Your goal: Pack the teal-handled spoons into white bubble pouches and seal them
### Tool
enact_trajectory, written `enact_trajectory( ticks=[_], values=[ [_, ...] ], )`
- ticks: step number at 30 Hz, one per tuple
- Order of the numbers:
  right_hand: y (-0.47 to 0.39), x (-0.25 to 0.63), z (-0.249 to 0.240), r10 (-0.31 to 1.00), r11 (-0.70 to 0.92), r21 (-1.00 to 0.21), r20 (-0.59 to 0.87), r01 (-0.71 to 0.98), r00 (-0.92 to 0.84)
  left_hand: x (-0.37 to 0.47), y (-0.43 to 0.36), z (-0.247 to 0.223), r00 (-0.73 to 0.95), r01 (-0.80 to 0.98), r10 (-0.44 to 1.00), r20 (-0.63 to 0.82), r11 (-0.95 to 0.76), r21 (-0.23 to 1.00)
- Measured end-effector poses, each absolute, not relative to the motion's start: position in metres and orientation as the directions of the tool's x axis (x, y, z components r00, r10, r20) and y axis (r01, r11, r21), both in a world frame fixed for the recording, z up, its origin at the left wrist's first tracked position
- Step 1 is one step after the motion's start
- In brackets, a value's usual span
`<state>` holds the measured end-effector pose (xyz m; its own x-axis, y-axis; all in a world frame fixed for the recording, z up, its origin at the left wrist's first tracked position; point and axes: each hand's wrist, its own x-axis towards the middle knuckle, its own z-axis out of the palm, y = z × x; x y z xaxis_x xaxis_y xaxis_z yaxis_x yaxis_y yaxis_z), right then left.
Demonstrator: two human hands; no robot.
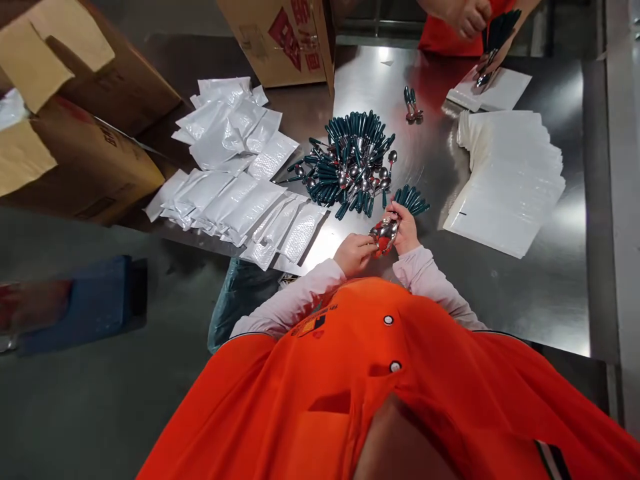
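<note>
A bunch of spoons (411, 199) with dark green handles is gripped in my right hand (406, 230), near the table's front edge. The handles fan out past the fingers, and the shiny bowls point back toward me. My left hand (356, 253) has its fingers closed at the bowl end of the bunch; whether it pinches a single spoon cannot be made out. Just beyond both hands lies a big heap of green-handled spoons (357, 137), tangled with bowls and handles facing several ways. A few more spoons (413, 105) lie apart, farther back on the metal.
White padded packets (235, 200) are piled on the left of the steel table (540, 293). Flat white bags (505, 173) lie fanned on the right. Cardboard boxes (280, 40) stand at the back and left. Across the table, another person's hand (470, 19) is beside upright green-handled spoons.
</note>
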<state>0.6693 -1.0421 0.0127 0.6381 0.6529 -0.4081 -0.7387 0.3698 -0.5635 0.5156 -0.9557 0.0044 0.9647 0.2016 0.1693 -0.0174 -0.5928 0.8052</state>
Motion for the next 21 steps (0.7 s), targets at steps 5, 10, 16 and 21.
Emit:
enact_trajectory(
  ticks=[5, 10, 16, 21],
  values=[
    [-1.036, 0.661, 0.006, 0.617, 0.245, -0.684, -0.437, -0.688, 0.654, 0.526, -0.938, 0.016, 0.840, 0.129, 0.521, 0.154, -0.467, 0.875],
    [-1.033, 0.650, 0.007, 0.638, 0.214, -0.656, -0.467, -0.724, 0.612, 0.546, -0.928, 0.013, 0.857, 0.265, 0.475, -0.199, -0.077, 0.961],
    [-1.043, 0.655, 0.015, 0.668, 0.321, -0.544, -0.449, -0.775, 0.593, 0.528, -0.935, -0.007, 0.863, 0.341, 0.403, -0.305, -0.020, 0.940],
    [-1.029, 0.642, 0.005, 0.527, 0.254, -0.771, -0.396, -0.584, 0.752, 0.533, -0.931, -0.016, 0.888, 0.223, 0.411, -0.207, 0.011, 0.975]
  ],
)
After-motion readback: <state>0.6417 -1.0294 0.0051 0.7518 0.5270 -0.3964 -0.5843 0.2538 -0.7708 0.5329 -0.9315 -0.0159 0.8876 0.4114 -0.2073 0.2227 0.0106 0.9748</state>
